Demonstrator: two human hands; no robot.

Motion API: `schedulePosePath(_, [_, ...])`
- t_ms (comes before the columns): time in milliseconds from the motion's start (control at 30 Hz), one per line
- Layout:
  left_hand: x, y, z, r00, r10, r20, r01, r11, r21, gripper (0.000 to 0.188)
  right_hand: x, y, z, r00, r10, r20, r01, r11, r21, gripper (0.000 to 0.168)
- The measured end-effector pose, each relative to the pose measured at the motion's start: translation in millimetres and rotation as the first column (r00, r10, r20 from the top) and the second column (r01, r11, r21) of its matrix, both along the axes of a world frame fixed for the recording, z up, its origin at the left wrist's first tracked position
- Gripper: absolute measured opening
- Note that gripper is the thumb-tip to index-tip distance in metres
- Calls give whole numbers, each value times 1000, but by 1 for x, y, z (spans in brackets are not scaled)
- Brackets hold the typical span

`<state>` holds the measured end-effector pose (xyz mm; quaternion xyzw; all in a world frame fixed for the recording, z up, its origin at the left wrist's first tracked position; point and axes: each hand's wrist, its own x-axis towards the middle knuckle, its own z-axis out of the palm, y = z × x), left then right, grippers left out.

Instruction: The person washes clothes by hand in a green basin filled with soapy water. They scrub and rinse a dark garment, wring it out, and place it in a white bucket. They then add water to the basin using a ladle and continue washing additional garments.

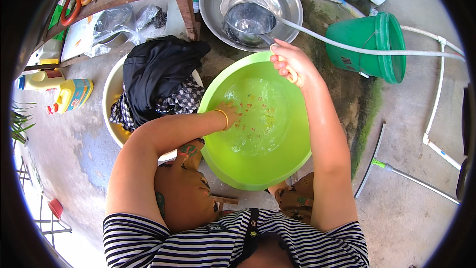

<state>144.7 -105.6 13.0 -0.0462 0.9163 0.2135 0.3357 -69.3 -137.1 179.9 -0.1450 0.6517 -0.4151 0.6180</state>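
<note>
My right hand (pixel 292 61) grips the handle of a metal dipper (pixel 251 24). The dipper's round bowl is over the stainless steel basin (pixel 212 26), beyond the green tub. My left hand (pixel 228 113), with a gold bangle (pixel 223 119) at the wrist, reaches inside the lime-green plastic tub (pixel 256 171) near its left wall. Its fingers look spread and hold nothing that I can see. Shallow clear water seems to cover the tub's floor, which bears red printed marks. Left of the tub, black cloth (pixel 148 70) and patterned cloth (pixel 186 96) are heaped in a pale basin (pixel 115 78).
A white hose (pixel 327 39) runs across the steel basin and past a green bucket (pixel 353 44) lying on its side. A floor squeegee (pixel 379 162) lies at right. Detergent jugs (pixel 74 95) are on the left. A wooden frame (pixel 182 3) stands at the upper left.
</note>
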Motion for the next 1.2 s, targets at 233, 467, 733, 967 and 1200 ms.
schedulePosePath(233, [1,2,-8,999,-24,22,24,999,-22,56,15,50,14,998,-41,45,49,976,-212,60])
schedulePosePath(467, [0,-1,-5,996,-33,84,35,999,-23,66,10,140,88,999,4,-38,-13,977,-215,59])
schedulePosePath(733, [2,-1,-26,999,-1,43,4,997,-75,67,28,237,129,991,75,-115,-62,991,117,66])
schedulePosePath(967, [0,-1,-13,1000,-10,22,12,993,-117,49,36,278,77,939,289,-188,-209,911,356,63])
schedulePosePath(1200, [4,0,-16,998,-2,65,9,993,-118,59,34,304,34,409,608,-681,-544,761,353,58])
